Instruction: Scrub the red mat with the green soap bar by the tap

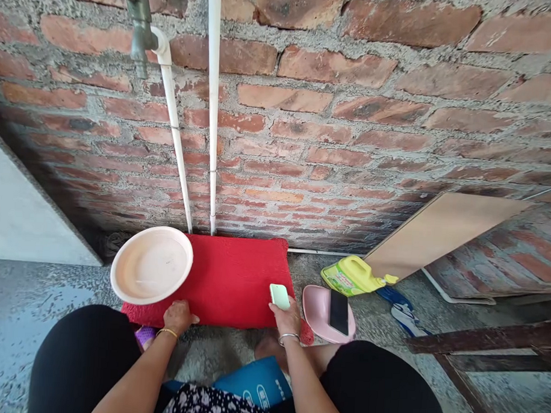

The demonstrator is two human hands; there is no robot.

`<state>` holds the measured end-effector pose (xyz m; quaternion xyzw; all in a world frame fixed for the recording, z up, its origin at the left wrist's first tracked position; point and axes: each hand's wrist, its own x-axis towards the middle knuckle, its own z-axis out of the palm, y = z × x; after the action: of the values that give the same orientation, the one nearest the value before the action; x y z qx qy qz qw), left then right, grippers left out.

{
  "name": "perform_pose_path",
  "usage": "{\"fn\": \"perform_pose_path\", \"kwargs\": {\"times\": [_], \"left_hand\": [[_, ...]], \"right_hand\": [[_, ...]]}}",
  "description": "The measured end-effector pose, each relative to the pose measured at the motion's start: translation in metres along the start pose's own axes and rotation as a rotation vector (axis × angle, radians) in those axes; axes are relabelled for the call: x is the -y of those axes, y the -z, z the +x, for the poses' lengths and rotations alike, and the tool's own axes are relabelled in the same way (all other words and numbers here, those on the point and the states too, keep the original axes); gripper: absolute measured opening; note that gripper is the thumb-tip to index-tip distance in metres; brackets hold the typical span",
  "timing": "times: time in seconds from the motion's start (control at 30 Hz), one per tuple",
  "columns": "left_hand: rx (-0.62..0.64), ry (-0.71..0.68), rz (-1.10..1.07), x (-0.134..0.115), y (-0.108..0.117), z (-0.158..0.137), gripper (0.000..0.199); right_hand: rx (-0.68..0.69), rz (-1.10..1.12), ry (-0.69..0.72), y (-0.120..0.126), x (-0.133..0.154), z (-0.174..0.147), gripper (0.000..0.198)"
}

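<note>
A red cloth [237, 277] lies spread out in front of me, its near side towards my knees. My left hand [179, 317] is closed on its near edge, with the fingers curled and the thumb pointing right. My right hand [288, 318] grips a small pale green block with rounded corners [279, 296], over the cloth's right end. A round, pale pink basin [119, 291] rests at the cloth's left end, and what it holds looks like shallow water. Just right of my right hand is a pink dish [314, 310] with a flat black rectangular object [338, 312] on it.
A yellow-green jug [352, 276] lies on its side near a leaning board [441, 230]. Sandals [407, 316] and a dark wooden frame [474, 340] are at right. White pipes [212, 108] and a tap [140, 39] run along the brick wall. The left floor looks wet.
</note>
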<state>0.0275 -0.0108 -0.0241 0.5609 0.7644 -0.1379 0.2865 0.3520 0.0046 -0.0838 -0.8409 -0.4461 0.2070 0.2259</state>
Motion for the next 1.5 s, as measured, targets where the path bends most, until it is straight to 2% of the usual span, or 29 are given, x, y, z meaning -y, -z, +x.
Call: {"fn": "perform_pose_path", "kwargs": {"times": [0.17, 0.23, 0.3, 0.43, 0.5, 0.53, 0.6, 0.7, 0.77, 0.83, 0.97, 1.13, 1.17, 1.23, 1.33, 1.4, 1.43, 1.5], "left_hand": [[-0.012, -0.009, -0.006, 0.001, 0.000, -0.002, 0.051], [-0.013, -0.006, -0.005, 0.001, 0.000, -0.002, 0.051], [-0.003, 0.005, -0.003, 0.000, 0.001, -0.002, 0.051], [0.019, 0.019, 0.002, -0.002, 0.003, -0.001, 0.054], [0.019, 0.021, 0.000, -0.002, 0.003, -0.001, 0.053], [0.018, 0.022, -0.002, -0.002, 0.002, 0.000, 0.053], [0.011, 0.020, -0.004, -0.001, 0.001, 0.000, 0.052], [-0.001, 0.008, -0.002, 0.001, -0.001, 0.001, 0.050], [-0.005, -0.006, 0.002, 0.002, -0.002, 0.000, 0.051], [-0.006, -0.015, 0.005, 0.003, -0.002, 0.001, 0.052], [-0.010, -0.013, 0.010, 0.003, -0.003, 0.002, 0.050], [-0.006, 0.010, 0.002, 0.002, -0.004, 0.006, 0.053], [-0.003, 0.014, -0.001, 0.002, -0.005, 0.006, 0.053], [0.003, 0.021, -0.009, 0.002, -0.005, 0.006, 0.055], [0.006, 0.031, -0.019, 0.001, -0.005, 0.006, 0.059], [0.006, 0.034, -0.018, 0.001, -0.004, 0.006, 0.059], [0.006, 0.034, -0.015, 0.001, -0.004, 0.006, 0.058], [0.009, 0.034, -0.009, 0.000, -0.003, 0.005, 0.057]], "right_hand": [[0.233, -0.007, 0.319, -0.024, 0.033, -0.037, 0.065], [0.293, -0.052, 0.354, -0.024, 0.033, -0.042, 0.066], [0.249, -0.089, 0.272, -0.014, 0.021, -0.035, 0.064], [0.015, -0.105, -0.052, 0.016, -0.012, -0.007, 0.058], [-0.037, -0.098, -0.109, 0.020, -0.015, -0.001, 0.058], [-0.027, -0.098, -0.076, 0.017, -0.012, -0.001, 0.059], [0.057, -0.114, 0.093, 0.000, 0.002, -0.007, 0.059], [0.190, -0.159, 0.299, -0.033, 0.027, -0.023, 0.046], [0.221, -0.169, 0.324, -0.048, 0.039, -0.030, 0.038], [0.227, -0.173, 0.317, -0.051, 0.043, -0.031, 0.035], [0.200, -0.208, 0.259, -0.027, 0.029, -0.015, 0.044], [0.019, -0.156, -0.061, 0.008, -0.001, 0.005, 0.055], [0.006, -0.130, -0.067, 0.010, -0.003, 0.004, 0.055], [0.028, -0.097, 0.005, 0.007, -0.001, -0.002, 0.051], [0.170, -0.080, 0.211, -0.001, 0.013, -0.021, 0.044], [0.273, -0.109, 0.285, -0.001, 0.020, -0.030, 0.042], [0.301, -0.138, 0.272, 0.003, 0.020, -0.031, 0.041], [0.285, -0.208, 0.155, 0.014, 0.015, -0.028, 0.042]]}}
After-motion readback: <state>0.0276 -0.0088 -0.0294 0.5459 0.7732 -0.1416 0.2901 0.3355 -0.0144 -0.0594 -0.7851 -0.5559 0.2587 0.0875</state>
